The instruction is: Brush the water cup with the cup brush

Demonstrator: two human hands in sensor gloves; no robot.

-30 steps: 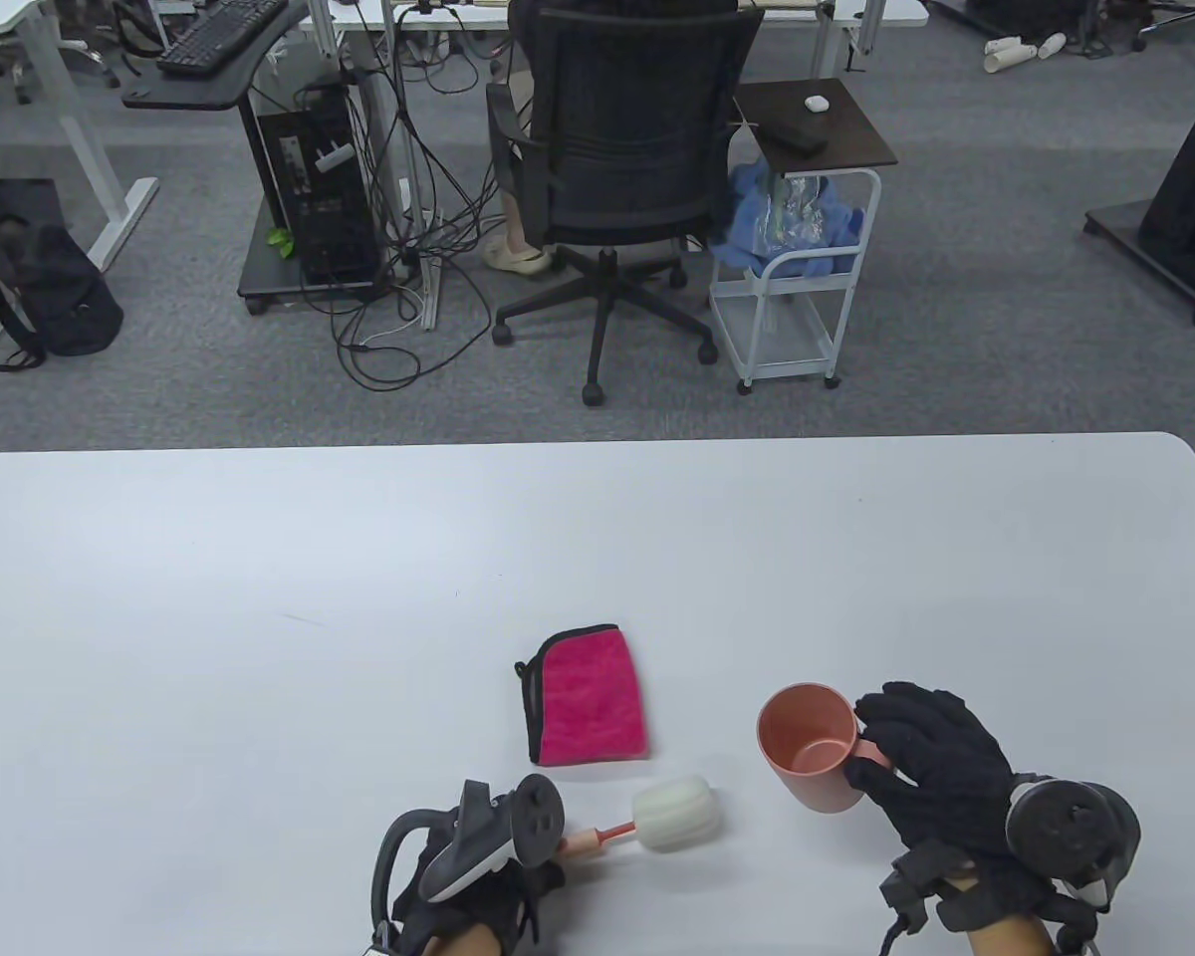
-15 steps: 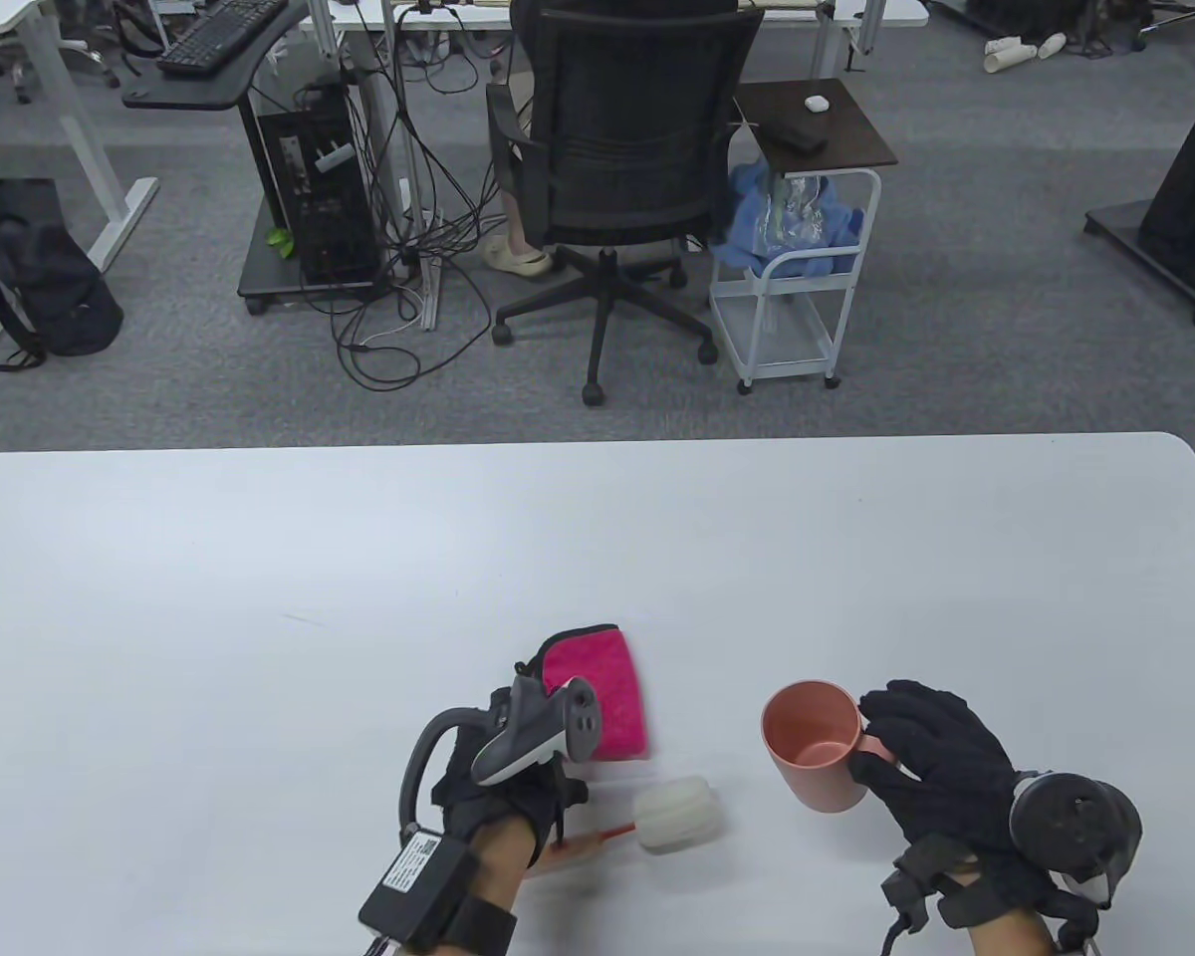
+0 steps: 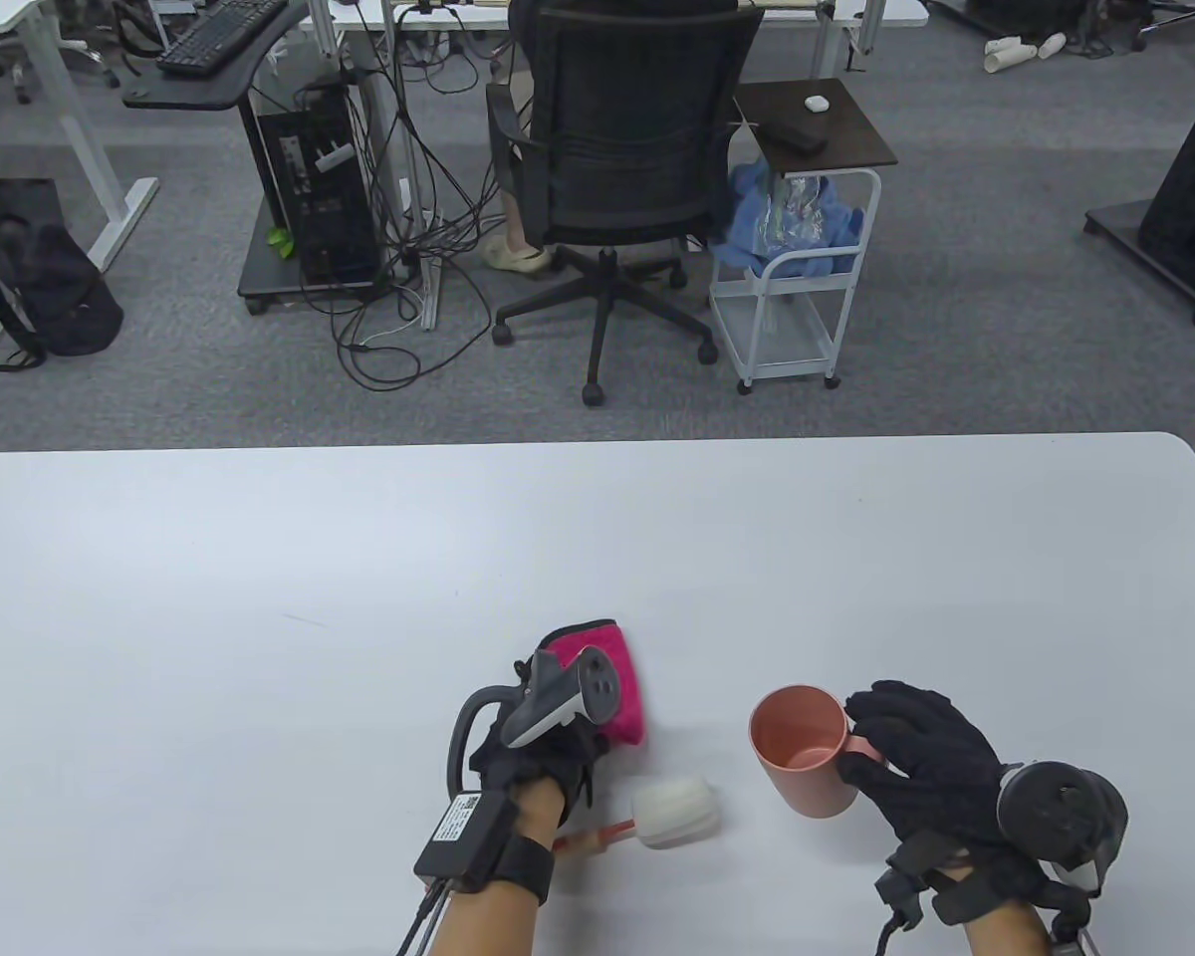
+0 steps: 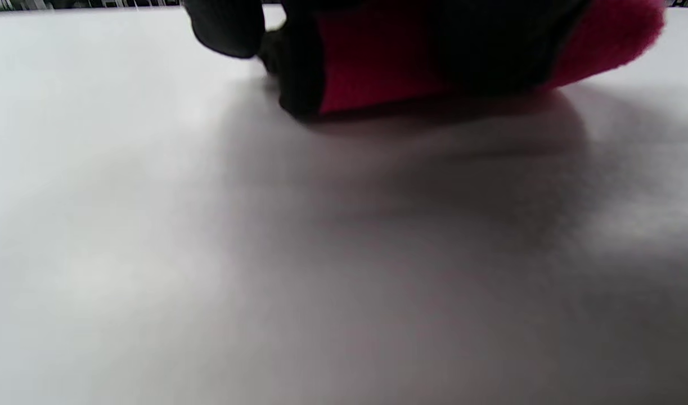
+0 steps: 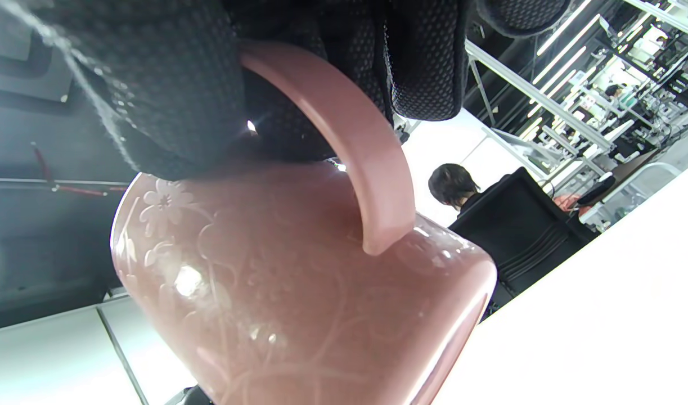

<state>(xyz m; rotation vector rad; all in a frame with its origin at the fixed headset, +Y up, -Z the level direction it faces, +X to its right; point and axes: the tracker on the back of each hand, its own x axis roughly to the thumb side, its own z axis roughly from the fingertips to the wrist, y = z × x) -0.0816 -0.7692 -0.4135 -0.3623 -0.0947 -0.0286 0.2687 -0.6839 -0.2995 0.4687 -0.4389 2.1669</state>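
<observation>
The pink water cup is tilted, mouth up and to the left. My right hand grips its handle, and the right wrist view shows my fingers curled through the handle against the cup's wall. The cup brush, with a white sponge head and a pink handle, lies loose on the table between my hands. My left hand is off the brush and grips the near end of the magenta cloth. The left wrist view shows my fingers across the cloth.
The white table stretches far to the left, right and back of my hands. Beyond its far edge stand an office chair with a person in it and a small white cart.
My left hand let go of the brush handle, moved forward and came down on the magenta cloth. The brush stayed on the table. My right hand shifted the cup slightly left.
</observation>
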